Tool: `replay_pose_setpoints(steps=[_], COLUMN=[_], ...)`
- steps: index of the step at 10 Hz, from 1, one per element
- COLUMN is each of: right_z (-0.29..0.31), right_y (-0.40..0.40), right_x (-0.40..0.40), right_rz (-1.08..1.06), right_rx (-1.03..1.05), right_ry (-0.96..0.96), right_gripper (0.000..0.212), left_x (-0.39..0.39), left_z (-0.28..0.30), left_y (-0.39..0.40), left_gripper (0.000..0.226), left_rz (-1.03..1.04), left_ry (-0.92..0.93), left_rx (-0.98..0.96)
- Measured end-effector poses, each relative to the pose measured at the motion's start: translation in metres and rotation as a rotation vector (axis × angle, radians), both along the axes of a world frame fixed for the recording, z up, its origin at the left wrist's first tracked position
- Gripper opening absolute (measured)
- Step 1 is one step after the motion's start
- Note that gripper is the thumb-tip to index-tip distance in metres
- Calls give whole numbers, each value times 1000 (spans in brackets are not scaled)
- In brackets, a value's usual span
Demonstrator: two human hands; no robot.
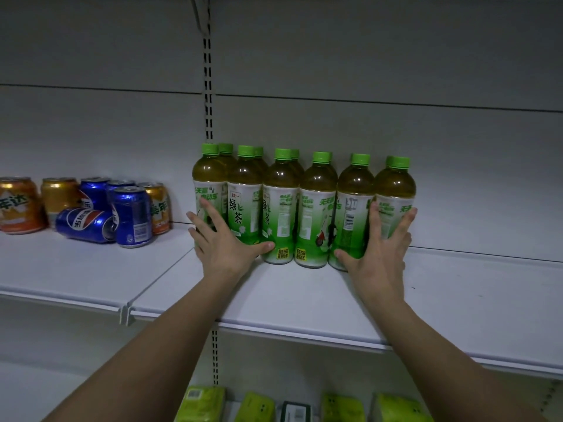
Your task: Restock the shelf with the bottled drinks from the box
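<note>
Several green tea bottles [315,208] with green caps stand upright in two rows on the white shelf [304,300], against its back wall. My left hand [224,239] lies flat against the leftmost bottles, fingers spread, thumb reaching across the bottle fronts. My right hand [384,245] presses flat on the rightmost bottles from the other side. Both palms touch the group without wrapping around any single bottle. The box is not in view.
Orange and blue soda cans [100,208] crowd the shelf at the left, one blue can lying on its side. A slotted upright [208,86] runs up the back wall. Yellow-green packs [341,406] sit on the lower shelf.
</note>
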State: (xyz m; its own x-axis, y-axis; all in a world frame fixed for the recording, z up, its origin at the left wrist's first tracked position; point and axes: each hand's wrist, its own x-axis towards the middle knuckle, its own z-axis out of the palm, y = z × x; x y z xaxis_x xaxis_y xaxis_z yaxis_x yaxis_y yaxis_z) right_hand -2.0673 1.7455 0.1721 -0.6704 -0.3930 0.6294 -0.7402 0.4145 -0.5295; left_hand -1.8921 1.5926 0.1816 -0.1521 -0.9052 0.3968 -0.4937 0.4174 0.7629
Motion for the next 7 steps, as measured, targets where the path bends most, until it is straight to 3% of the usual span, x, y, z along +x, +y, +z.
replay_pose_setpoints(steps=[3,5,6,7], right_z=[1,13,24,39], right_y=[-2,13,28,43], right_x=[-3,6,7,18], right_rz=[-50,14,11,-27], right_rx=[56,116,149,108], right_ry=[20,-49,-88,81], right_gripper=[113,116,105,80], left_x=[-4,24,33,30], left_z=[1,18,21,25], left_y=[1,13,22,47], left_gripper=[152,143,127,109], left_rz=[24,-112,-146,-213], left_ry=[-75,-226,-370,-502], left_rx=[8,104,93,-66])
